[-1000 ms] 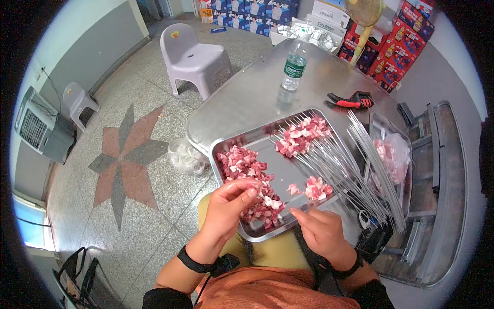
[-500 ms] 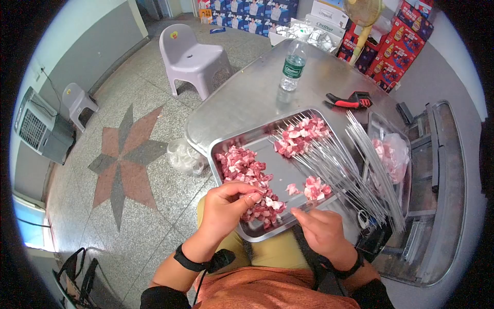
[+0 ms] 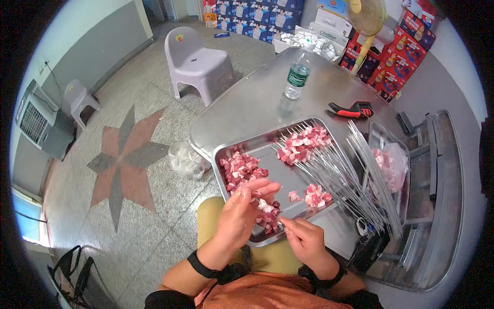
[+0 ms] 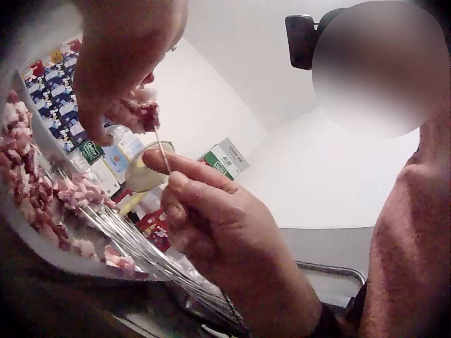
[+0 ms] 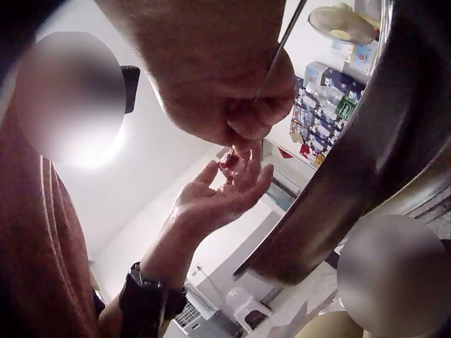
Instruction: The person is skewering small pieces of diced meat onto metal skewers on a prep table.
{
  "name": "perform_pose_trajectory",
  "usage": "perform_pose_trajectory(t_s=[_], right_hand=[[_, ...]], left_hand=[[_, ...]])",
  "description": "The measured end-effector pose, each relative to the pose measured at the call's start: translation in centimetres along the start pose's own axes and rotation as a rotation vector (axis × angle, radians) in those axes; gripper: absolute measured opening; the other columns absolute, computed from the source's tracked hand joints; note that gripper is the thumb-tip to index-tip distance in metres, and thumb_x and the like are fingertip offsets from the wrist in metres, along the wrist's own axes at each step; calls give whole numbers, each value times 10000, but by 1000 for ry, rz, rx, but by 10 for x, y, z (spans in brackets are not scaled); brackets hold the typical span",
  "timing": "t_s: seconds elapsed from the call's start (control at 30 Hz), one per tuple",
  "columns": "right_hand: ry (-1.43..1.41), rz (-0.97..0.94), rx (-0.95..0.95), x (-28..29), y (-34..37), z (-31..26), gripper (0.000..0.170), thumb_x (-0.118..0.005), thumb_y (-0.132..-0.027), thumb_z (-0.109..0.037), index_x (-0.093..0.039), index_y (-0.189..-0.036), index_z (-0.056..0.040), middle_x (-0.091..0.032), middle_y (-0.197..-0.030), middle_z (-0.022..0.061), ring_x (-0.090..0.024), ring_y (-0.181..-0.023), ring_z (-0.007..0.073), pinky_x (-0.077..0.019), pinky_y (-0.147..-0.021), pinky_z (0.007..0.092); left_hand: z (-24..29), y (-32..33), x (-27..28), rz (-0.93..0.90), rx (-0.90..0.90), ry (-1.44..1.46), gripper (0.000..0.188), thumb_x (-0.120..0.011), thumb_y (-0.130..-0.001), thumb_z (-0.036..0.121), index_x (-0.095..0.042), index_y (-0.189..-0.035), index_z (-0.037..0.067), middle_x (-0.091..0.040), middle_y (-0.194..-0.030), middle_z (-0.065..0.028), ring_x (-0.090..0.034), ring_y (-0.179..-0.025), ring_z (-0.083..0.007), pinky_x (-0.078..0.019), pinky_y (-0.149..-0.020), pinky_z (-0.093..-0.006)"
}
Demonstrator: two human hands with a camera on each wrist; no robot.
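Observation:
In the head view my right hand [image 3: 307, 241] pinches a thin metal skewer between thumb and forefinger, low over the tray's near edge. The skewer [image 4: 162, 149] runs up from those fingers into meat chunks [image 4: 137, 113] in the left wrist view. My left hand [image 3: 241, 213] is at this meat, its fingers extended and thumb apart. In the right wrist view the left hand [image 5: 222, 201] has spread fingers with a bit of red meat between them. Below lies a metal tray [image 3: 275, 177] with a heap of raw meat cubes [image 3: 239, 167] on its left side.
Threaded meat skewers [image 3: 304, 144] lie at the tray's far right, beside bare skewers [image 3: 378, 180]. A small meat pile [image 3: 317, 196] sits near the front. Beyond are a water bottle [image 3: 297, 80], a red-black tool [image 3: 352, 109] and a bag of meat [image 3: 393, 165].
The left hand's fingers have gone from pinching to spread and extended. Both hands have come nearer each other, the right one shifting left with the skewer. The head view has tilted slightly.

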State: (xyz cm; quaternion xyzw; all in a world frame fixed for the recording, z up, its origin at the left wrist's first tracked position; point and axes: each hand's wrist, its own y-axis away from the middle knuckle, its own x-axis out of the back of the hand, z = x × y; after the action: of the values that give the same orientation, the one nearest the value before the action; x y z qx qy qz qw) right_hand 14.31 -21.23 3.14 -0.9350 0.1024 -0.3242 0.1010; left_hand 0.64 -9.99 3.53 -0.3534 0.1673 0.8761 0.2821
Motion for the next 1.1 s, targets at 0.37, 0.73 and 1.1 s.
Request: perform_pose_trajectory(t_s=[0.37, 0.73, 1.1], right_hand=[[-189, -50, -135, -5, -1, -4, 286, -543, -792, 0, -602, -1070, -33, -565, -715, 125, -561, -606, 207, -451, -577, 288], [-156, -44, -100, 7, 2, -3, 271, -545, -794, -2, -610, -1054, -35, -609, -763, 130, -591, -632, 212, -460, -584, 283], [-140, -122, -73, 22, -8, 2, 252, -548, -798, -15, -618, -1039, -28, -602, -748, 143, -593, -632, 233, -456, -578, 290]], left_hand=[[-7, 3, -5, 90, -156, -58, 254, -395, -952, 247, -531, -977, 33, -616, -940, -121, -568, -911, -171, -429, -820, -298], [9, 3, -7, 222, -40, -163, 234, -385, -957, 213, -526, -950, 26, -633, -896, -125, -590, -841, -159, -454, -765, -278], [17, 3, -5, 23, -61, -372, 233, -382, -954, 151, -545, -918, -12, -636, -918, -132, -586, -890, -167, -447, -829, -287]])
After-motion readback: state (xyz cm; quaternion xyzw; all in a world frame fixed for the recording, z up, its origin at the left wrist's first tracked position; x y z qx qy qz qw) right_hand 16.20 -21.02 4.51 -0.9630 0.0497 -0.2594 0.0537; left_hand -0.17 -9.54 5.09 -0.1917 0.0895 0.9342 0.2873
